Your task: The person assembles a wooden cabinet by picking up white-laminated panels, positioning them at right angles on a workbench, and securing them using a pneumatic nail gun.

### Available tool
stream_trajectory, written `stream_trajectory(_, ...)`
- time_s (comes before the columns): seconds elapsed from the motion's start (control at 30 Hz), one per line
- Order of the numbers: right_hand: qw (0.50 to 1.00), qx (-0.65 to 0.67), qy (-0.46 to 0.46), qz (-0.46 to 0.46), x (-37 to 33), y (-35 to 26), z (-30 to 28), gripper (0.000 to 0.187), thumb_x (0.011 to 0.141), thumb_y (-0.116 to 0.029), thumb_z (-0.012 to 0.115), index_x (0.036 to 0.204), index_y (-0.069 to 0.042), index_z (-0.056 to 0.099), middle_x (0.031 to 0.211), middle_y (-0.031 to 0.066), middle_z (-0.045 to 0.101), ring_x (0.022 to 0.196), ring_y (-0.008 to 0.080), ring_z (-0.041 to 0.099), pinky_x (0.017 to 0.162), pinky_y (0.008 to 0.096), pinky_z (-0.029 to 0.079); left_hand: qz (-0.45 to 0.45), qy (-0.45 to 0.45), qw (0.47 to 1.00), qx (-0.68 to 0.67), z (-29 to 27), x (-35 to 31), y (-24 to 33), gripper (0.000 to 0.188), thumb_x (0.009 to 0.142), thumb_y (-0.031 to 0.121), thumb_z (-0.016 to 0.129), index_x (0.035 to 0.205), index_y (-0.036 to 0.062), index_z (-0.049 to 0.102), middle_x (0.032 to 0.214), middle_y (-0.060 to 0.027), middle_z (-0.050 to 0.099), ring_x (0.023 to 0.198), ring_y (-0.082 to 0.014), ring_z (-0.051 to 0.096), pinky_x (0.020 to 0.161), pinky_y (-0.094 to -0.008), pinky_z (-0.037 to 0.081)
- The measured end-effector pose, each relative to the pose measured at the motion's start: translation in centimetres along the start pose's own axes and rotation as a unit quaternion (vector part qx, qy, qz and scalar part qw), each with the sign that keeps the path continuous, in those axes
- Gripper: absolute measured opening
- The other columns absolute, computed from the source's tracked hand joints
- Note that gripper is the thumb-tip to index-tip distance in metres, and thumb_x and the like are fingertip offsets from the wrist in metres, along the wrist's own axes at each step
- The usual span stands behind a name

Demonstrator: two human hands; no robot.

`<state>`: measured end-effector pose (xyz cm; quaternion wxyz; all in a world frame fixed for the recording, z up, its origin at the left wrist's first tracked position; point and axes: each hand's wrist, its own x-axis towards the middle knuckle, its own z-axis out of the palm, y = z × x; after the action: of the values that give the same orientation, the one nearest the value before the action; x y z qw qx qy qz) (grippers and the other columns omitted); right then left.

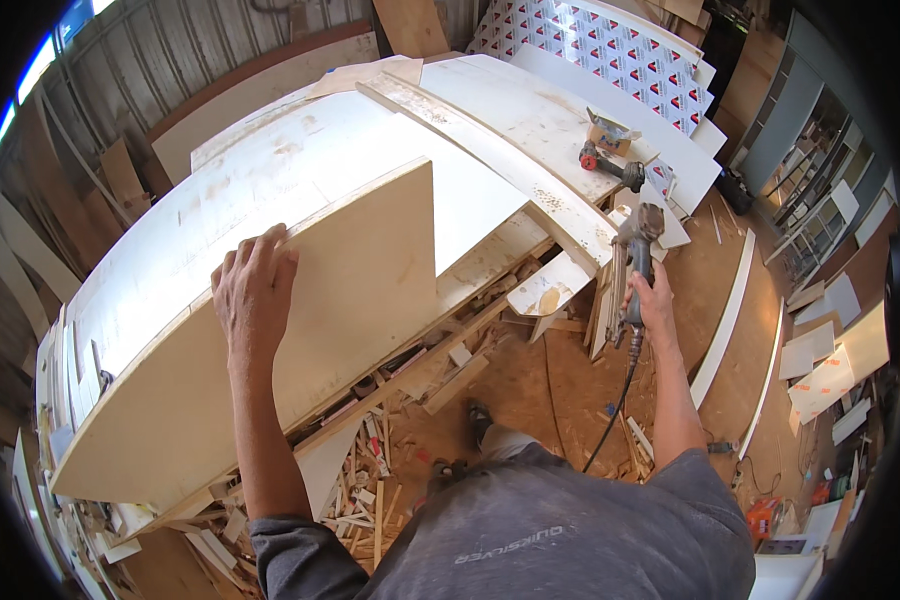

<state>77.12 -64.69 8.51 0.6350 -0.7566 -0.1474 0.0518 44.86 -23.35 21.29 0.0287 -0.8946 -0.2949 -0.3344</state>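
Your shirt (560, 520) lay closest; your left grip (255, 285) pinched the board (360, 275) along the tabletop (355, 145); your right grip (653, 298) clasped the air tool (638, 240); any left-hand slip risked toppling the board.

- My panel (360, 262): plain pale beige.
- My air tool (642, 245), right of panel: black, grey.
- Tabletop (370, 150) beyond panel: white, brown smudges.
- Sheet (610, 62), farther beyond panel: pale, repeating red-and-dark print.
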Motion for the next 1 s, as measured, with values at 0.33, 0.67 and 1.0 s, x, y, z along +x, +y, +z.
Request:
stream_trajectory(0.33, 0.843, -0.504, -0.089, -0.165, 26.7, 3.4, 12.4, 0.066, 0.087, -0.027, 0.061, 0.147, -0.018, 0.035, 0.126, 0.0225, 0.052, 0.113, 0.0387, 0.056, 0.093, 0.0473, 0.047, -0.095, -0.024, 0.994, 0.046, 0.8, 1.3, 2.6, 0.030, 0.088, 0.022, 0.067, 0.116, 0.0111, 0.065, 0.109, -0.0064, 0.067, 0.103, -0.0231, 0.059, 0.098, -0.0389, 0.040)
stream_trajectory(0.67, 0.797, -0.571, -0.154, -0.125, 36.0, 11.1, 19.5, 0.063, 0.091, -0.026, 0.061, 0.147, -0.026, 0.032, 0.123, 0.0178, 0.050, 0.115, 0.0388, 0.055, 0.091, 0.0494, 0.050, -0.147, -0.049, 0.988, 0.027, 1.7, 2.0, 3.2, 0.033, 0.082, 0.022, 0.071, 0.110, 0.0051, 0.066, 0.105, -0.0102, 0.066, 0.102, -0.0263, 0.058, 0.093, -0.0400, 0.042)
stream_trajectory(1.0, 0.882, -0.355, -0.238, -0.196, 34.8, 8.9, 22.2, 0.050, 0.091, -0.032, 0.060, 0.134, -0.008, 0.052, 0.120, 0.0179, 0.057, 0.111, 0.0352, 0.056, 0.096, 0.0464, 0.044, -0.194, -0.167, 0.966, 0.039, 2.5, 6.4, 5.9, 0.050, 0.064, 0.010, 0.080, 0.111, 0.0066, 0.066, 0.104, -0.0077, 0.067, 0.098, -0.0273, 0.059, 0.087, -0.0384, 0.046)
